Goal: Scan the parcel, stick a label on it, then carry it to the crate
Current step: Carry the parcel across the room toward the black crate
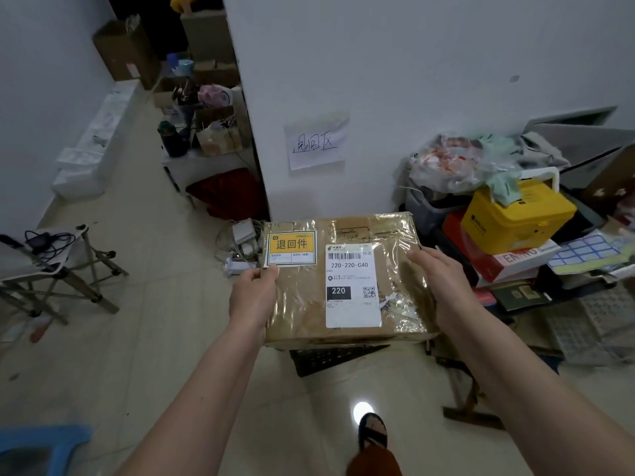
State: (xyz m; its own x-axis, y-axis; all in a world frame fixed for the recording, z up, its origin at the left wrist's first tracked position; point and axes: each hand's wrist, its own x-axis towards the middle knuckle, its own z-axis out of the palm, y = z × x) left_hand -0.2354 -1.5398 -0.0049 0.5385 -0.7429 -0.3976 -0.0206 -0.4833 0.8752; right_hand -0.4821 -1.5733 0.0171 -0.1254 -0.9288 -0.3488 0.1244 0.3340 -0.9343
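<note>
I held one parcel (343,280) flat between my two hands, out in front over the floor. My left hand (252,293) gripped its near-left edge, thumb on top just below the yellow label (291,248), fingers curled under. My right hand (443,283) lay open against the right side, fingers spread flat on the glossy tape. Two stickers on top: yellow far-left, one white shipping label (353,285) centre. One dark crate (330,359) sat right below the parcel.
</note>
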